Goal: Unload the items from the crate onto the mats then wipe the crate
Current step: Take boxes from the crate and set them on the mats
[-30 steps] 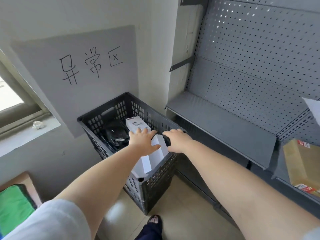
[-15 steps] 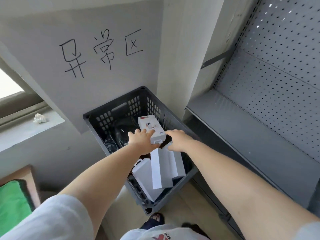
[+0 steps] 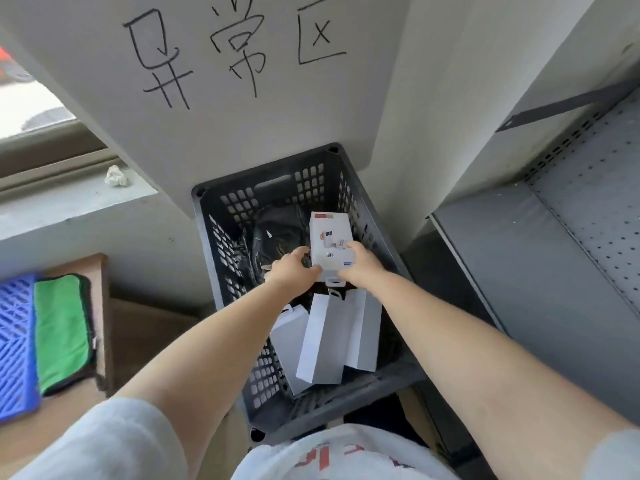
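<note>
A black slatted crate [image 3: 349, 174] stands on the floor against the wall below me. Inside it, both my hands hold a small white product box [image 3: 329, 233]: my left hand [image 3: 293, 270] grips its left near corner and my right hand [image 3: 360, 266] grips its right near corner. Three long white boxes [image 3: 323, 337] lean in the crate's near half. A black bag [image 3: 277, 230] lies in the far half, partly hidden by my hands. A blue ridged mat [image 3: 15, 344] and a green cloth [image 3: 60, 332] lie at the far left.
A grey metal shelf [image 3: 526, 271] with a pegboard back stands right of the crate. A brown low surface [image 3: 100, 268] carries the mat and cloth. A window ledge [image 3: 69, 206] with a crumpled tissue [image 3: 116, 176] runs along the left wall.
My head has moved closer over the crate. Both hands have closed on the small white box, which sits a little higher than before.
</note>
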`<state>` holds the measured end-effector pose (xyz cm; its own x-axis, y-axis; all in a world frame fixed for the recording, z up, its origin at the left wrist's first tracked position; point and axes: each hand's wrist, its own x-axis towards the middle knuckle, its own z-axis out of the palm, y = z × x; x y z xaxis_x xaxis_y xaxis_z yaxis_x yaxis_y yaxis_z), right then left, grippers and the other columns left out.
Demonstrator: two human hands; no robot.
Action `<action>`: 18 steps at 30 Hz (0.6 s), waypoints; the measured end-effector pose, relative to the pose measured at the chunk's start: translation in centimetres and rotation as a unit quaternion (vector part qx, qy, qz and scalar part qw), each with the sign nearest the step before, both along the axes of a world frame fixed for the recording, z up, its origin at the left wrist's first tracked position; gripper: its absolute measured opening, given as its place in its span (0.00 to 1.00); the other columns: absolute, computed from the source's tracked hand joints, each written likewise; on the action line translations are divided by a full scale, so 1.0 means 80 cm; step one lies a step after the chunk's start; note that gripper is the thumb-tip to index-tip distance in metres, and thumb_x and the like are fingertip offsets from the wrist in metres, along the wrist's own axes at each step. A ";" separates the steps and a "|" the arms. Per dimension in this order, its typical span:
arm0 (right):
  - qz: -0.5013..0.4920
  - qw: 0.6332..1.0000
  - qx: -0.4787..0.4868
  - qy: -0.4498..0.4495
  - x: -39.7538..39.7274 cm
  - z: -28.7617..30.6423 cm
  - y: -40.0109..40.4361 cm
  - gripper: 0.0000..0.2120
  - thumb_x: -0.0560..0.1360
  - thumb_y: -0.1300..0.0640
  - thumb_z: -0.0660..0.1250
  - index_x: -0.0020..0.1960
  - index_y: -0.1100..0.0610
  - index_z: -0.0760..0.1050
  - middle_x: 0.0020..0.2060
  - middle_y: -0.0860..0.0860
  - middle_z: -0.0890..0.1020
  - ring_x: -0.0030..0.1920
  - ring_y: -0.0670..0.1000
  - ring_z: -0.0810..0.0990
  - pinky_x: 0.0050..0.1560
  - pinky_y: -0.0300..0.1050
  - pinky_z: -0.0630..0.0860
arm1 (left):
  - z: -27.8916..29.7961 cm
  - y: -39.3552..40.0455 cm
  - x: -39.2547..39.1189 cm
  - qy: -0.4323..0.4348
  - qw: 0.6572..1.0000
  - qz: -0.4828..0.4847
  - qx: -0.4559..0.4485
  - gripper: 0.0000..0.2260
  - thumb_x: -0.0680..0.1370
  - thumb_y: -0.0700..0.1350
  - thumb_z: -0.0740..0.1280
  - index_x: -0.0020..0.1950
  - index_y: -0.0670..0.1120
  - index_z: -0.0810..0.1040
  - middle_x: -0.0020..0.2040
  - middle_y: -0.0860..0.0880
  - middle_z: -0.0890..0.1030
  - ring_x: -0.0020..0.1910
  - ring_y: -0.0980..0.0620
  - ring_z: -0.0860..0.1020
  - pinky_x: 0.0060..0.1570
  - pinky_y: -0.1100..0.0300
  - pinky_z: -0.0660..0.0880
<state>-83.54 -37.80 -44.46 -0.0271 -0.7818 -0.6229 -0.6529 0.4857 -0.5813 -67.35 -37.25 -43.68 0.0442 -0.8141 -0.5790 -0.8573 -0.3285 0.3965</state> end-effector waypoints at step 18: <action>-0.162 0.974 0.085 -0.136 0.021 -0.038 -0.027 0.25 0.72 0.64 0.65 0.67 0.54 0.65 0.60 0.52 0.77 0.53 0.54 0.76 0.46 0.45 0.73 | -0.054 -0.044 -0.034 0.244 0.893 0.371 0.073 0.13 0.83 0.50 0.59 0.68 0.51 0.72 0.63 0.47 0.75 0.56 0.48 0.73 0.60 0.47 0.76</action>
<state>-81.86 -39.93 -47.49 -0.0717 -0.6449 -0.7609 -0.2829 0.7447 -0.6045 -70.10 -40.75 -48.02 0.2539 -0.5792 -0.7746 -0.1190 -0.8135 0.5693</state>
